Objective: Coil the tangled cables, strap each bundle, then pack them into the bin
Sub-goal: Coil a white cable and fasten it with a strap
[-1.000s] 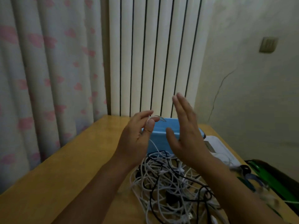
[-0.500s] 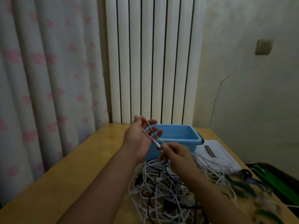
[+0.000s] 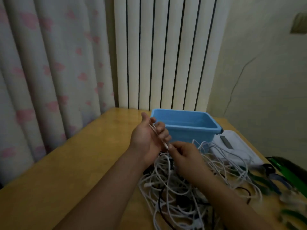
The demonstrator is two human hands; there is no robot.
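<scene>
Head view: a white cable (image 3: 157, 134) is shown stretched taut between the two hands, its long axis running diagonally from upper left, at the left hand (image 3: 147, 138), down to the right hand (image 3: 182, 152). The left hand is held palm-up with fingers curled around the upper run of the cable; the plug end is pinched between thumb and fingertips of the right hand. Both hands are raised above the cable tangle (image 3: 187, 188), a heap of white and black leads lying on the wooden table (image 3: 66, 171), directly below and toward the viewer. The blue bin (image 3: 184, 125) is seen just beyond the hands, slightly nearer the right one; nothing can be made out inside it. Green straps (image 3: 292, 214), blurred, lie at the right edge, well apart from the left hand.
</scene>
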